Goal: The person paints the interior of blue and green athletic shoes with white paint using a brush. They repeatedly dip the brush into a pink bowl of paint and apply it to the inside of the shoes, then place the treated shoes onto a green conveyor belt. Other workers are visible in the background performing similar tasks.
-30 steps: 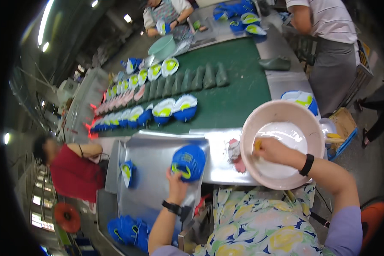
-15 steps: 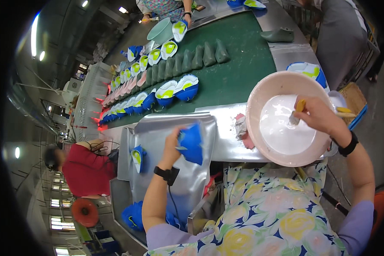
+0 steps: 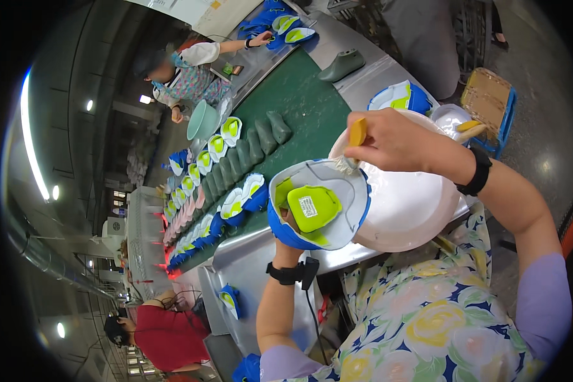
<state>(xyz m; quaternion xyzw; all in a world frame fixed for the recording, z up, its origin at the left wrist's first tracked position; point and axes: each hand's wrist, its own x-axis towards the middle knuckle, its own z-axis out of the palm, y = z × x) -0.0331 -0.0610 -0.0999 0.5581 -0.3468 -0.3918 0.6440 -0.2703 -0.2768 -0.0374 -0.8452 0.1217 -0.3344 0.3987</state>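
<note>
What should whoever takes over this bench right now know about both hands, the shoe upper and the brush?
Left hand: under the blue shoe upper, holding it up, opening facing the camera, lime insole visible inside.
Right hand: gripping a yellow-handled brush, bristles touching the upper's white rim.
White basin: on the metal table, just behind the upper.
Done: upper lifted, brush at its rim.
Left: how much of the rim is coated cannot be told. More uppers lie in rows on the green belt.
</note>
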